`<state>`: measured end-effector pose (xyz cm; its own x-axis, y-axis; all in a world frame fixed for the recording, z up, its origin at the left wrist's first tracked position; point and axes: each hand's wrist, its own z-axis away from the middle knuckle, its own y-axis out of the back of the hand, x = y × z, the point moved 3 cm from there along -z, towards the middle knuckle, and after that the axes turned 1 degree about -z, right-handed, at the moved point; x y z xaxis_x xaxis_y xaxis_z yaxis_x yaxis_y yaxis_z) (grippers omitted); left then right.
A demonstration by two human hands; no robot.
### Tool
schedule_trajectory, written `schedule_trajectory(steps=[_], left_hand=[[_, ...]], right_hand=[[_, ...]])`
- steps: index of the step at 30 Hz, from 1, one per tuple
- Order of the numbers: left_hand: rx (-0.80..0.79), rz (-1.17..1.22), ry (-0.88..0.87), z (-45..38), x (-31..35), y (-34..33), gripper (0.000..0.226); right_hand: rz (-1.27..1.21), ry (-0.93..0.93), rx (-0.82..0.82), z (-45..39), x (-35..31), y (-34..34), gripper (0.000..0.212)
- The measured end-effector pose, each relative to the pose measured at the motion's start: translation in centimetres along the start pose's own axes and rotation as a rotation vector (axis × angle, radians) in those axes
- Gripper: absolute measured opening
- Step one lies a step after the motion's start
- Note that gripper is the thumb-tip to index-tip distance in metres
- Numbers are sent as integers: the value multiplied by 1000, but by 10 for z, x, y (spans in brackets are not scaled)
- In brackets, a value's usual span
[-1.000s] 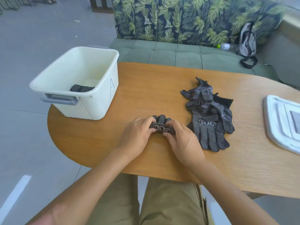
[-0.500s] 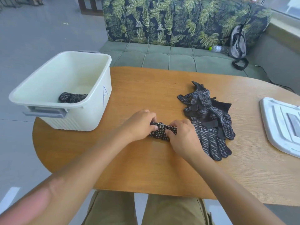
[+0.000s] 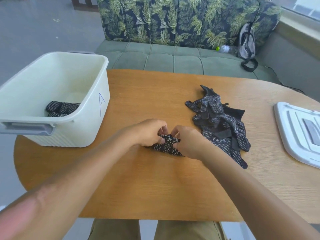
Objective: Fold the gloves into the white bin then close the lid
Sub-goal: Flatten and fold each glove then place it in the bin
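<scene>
A black glove with white dots lies folded on the wooden table, in front of me. My left hand pinches its left end and my right hand pinches its right end, fingers curled over the cuff with the white pattern. A pile of several more dotted gloves lies just right of my right hand. The white bin stands open at the table's left, with a folded glove on its floor. The white lid rests flat at the table's right edge.
A green bench with a leaf-print back runs behind the table. On the bench sit a plastic bottle and a grey backpack. Grey floor lies to the left of the bin. My knees show below the table's near edge.
The glove's fingers have been folded under, so it is now a shorter bundle. Both hands shifted from pressing on it to pinching its ends. The camera view moved nearer to the bin.
</scene>
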<state>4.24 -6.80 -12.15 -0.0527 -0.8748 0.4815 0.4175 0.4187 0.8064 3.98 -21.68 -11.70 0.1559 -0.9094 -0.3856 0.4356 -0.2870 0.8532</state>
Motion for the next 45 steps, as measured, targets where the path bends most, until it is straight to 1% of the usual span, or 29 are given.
schedule_trajectory(steps=[5, 9, 14, 20, 27, 33, 37, 42, 45], left_hand=[[-30, -23, 13, 2, 6, 2, 29], [-51, -74, 1, 3, 9, 5, 26], [-34, -129, -26, 9, 12, 13, 27], [42, -163, -64, 29, 17, 49, 28], [167, -204, -115, 65, 17, 123, 25], [294, -172, -120, 94, -22, 184, 19], [350, -115, -109, 109, -56, 216, 17], [416, -139, -27, 121, -109, 243, 20], [439, -98, 27, 118, -143, 246, 21]], right_hand=[[18, -8, -60, -3, -4, 5, 39], [20, -6, -77, 0, -9, 6, 42], [-9, 14, -93, 10, -16, 15, 40], [13, 91, -29, 22, -41, 41, 39], [20, 252, 106, 23, -95, 82, 34], [99, 399, 220, 13, -162, 106, 32], [120, 468, 259, -8, -209, 113, 33], [223, 543, 268, -39, -266, 106, 38], [333, 578, 266, -60, -292, 92, 39]])
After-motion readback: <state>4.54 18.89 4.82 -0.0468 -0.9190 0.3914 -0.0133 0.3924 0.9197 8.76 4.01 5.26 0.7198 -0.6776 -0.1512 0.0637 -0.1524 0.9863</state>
